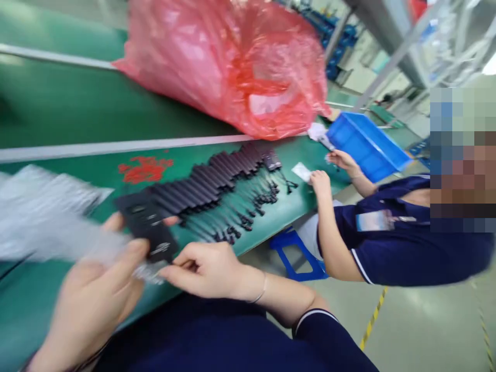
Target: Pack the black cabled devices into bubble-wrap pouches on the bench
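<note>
In the head view my left hand (96, 284) is closed around a flat black electronic device (149, 222) with pale printed markings, its thumb on the front face. Cloudy clear plastic, apparently a bag (96, 240), lies across the same hand, blurred by motion. My right hand (209, 268) pinches at the lower end of the device, where crinkled clear plastic shows. Just beyond, a long row of similar black devices (205, 181) stands packed side by side on the green table (70, 108), their thin cables and dark plugs (244, 219) pointing toward me.
Clear plastic bags (42, 206) are heaped at left. Small red pieces (145, 168) lie behind the row. A large red plastic bag (225, 67) fills the back. At right, a co-worker (406, 243) handles small items beside a blue bin (370, 144); a blue stool (298, 256) stands below.
</note>
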`<state>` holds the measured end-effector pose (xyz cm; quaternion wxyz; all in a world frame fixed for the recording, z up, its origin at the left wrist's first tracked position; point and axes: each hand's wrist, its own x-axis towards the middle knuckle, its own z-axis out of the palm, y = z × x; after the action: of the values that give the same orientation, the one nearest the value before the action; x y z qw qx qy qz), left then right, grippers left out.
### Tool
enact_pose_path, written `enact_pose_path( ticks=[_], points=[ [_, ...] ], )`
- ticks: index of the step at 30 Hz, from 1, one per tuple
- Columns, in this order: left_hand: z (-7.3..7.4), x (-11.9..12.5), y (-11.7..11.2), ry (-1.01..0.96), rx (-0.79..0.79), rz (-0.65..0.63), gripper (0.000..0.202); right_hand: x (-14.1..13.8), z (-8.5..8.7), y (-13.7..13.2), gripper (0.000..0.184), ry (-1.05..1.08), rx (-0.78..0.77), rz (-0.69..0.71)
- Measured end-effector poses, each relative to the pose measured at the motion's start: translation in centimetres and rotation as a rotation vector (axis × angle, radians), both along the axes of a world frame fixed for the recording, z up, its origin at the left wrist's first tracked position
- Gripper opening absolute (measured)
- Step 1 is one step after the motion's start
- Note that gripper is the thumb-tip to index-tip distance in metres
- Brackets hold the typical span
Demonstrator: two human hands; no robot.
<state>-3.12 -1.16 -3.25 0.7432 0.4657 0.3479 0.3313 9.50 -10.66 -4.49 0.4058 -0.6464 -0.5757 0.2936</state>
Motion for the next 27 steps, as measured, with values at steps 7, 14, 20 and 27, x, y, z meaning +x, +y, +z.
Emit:
enact_pose_path(
  ticks=[7, 14, 20, 27],
  points=[
    [0.5, 1.0, -0.6, -0.121, -0.318, 0.031, 0.059, 3.8, 1.8, 1.6, 0.017, -0.095, 0.117, -0.016],
    [-0.5, -3.5, -0.7, -0.276, -0.326, -0.025, 0.058, 2.3, 2.4, 7.9, 0.009, -0.172, 0.356, 0.146],
    [-0.6, -6.6, -0.2, -0.346, -0.405, -0.073, 0.065, -0.1, 3.3, 9.8, 0.004, -0.033, 0.209, 0.292],
    [-1.4, -8.1, -0.4, -0.288, -0.340, -0.070, 0.063, -0.9, 4.0, 10.6, 0.001, -0.061, 0.094, 0.416]
  ],
)
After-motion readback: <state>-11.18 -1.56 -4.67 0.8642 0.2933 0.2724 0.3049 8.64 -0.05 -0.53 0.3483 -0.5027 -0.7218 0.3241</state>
